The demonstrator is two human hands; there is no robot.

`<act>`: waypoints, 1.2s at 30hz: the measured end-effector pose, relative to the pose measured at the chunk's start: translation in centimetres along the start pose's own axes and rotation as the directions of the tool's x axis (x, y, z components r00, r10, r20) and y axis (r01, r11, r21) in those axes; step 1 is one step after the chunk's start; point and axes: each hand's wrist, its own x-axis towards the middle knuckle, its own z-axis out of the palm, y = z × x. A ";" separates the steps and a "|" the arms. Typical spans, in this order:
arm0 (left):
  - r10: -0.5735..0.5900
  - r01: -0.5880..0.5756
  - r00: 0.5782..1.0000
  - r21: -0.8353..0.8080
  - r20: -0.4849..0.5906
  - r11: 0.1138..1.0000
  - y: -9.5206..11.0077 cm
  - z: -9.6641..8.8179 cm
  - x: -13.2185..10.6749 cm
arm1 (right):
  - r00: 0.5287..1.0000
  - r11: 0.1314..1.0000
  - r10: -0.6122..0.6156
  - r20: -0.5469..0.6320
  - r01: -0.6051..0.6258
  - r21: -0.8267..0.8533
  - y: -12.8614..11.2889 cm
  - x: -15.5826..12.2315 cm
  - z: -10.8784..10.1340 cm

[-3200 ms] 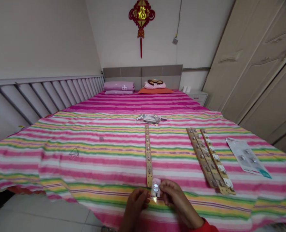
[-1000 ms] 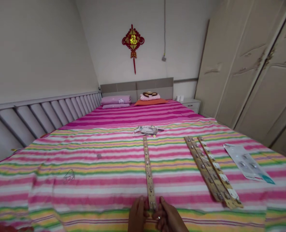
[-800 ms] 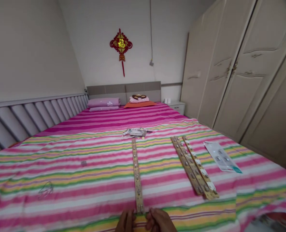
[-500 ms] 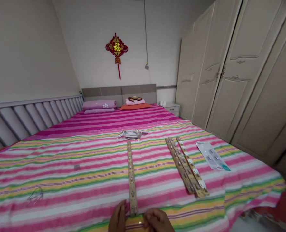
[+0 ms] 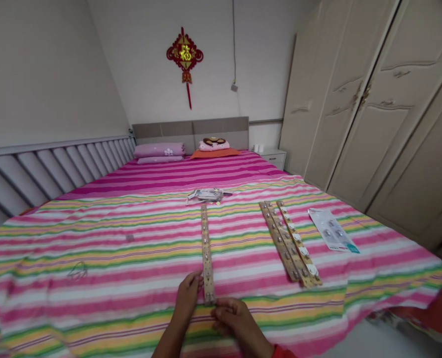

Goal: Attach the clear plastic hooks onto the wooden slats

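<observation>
A narrow brown strip (image 5: 206, 248) with a row of small shiny metal pieces lies lengthwise on the striped cloth in front of me. Beside its left edge, near the lower end, is my left hand (image 5: 188, 294), its curled fingertips against the edge. At the lower right corner of the strip my right hand (image 5: 236, 320) is closed, thumb and fingers pinched together; whatever may be between them is too small or hidden. Further right lie two more brown strips (image 5: 280, 238) side by side, next to a strip with white round pieces (image 5: 297, 238).
A clear plastic pack (image 5: 333, 231) with metal pieces lies at the right. Beyond the strip's far end is a plastic bag of small parts (image 5: 208, 195). A thin wire-like tangle (image 5: 78, 271) and a small grey square (image 5: 130, 238) lie on the left. A wardrobe (image 5: 355, 99) stands at right.
My view has tilted down and shifted slightly. Both hands have moved farther forward, the left up along the strip's edge and the right close to its lower corner.
</observation>
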 end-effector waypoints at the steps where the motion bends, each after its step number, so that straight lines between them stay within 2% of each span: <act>1: -0.011 0.011 1.000 -0.010 -0.001 1.000 -0.1 -0.1 -0.1 | 1.000 0.999 0.007 0.011 -0.007 0.034 0.2 0.2 0.6; 7: -0.025 0.026 0.999 -0.017 0.033 1.000 -0.3 -0.3 -0.2 | 0.999 0.973 0.017 0.048 -0.028 0.227 -0.1 0.7 1.6; 12: -0.007 0.005 0.999 0.044 0.052 0.999 -0.6 -0.1 0.0 | 1.000 0.968 0.014 0.002 -0.014 0.252 -0.4 0.8 2.0; 16: 0.071 -0.080 0.995 0.151 0.063 0.985 -0.6 0.0 -0.1 | 0.997 0.965 -0.012 -0.071 0.030 0.260 -0.7 1.0 3.0; 19: 0.110 -0.121 0.992 0.272 0.058 0.955 -0.6 0.0 0.0 | 0.997 0.969 -0.018 -0.080 0.037 0.245 -0.9 1.3 3.5; 22: 0.116 -0.132 0.991 0.315 0.069 0.940 -0.8 0.0 0.0 | 0.996 0.975 -0.017 -0.083 0.035 0.219 -0.7 1.7 3.1; 26: 0.148 -0.165 0.986 0.280 0.082 0.946 -1.0 0.1 -0.1 | 0.987 0.977 -0.060 -0.146 0.088 0.196 0.0 2.2 1.6; 29: 0.132 -0.135 0.991 0.232 0.028 0.963 -0.9 0.6 -0.2 | 0.985 0.977 -0.028 -0.172 0.063 0.201 -0.2 1.9 1.2; 33: 0.034 -0.026 0.997 0.109 -0.067 0.994 -0.7 1.9 -0.7 | 0.997 0.964 0.029 -0.078 -0.007 0.265 -1.4 1.5 2.0; 36: -0.027 0.024 0.998 -0.042 -0.065 0.999 -0.8 2.4 -1.4 | 0.999 0.962 0.041 -0.029 -0.032 0.273 -1.9 1.3 2.1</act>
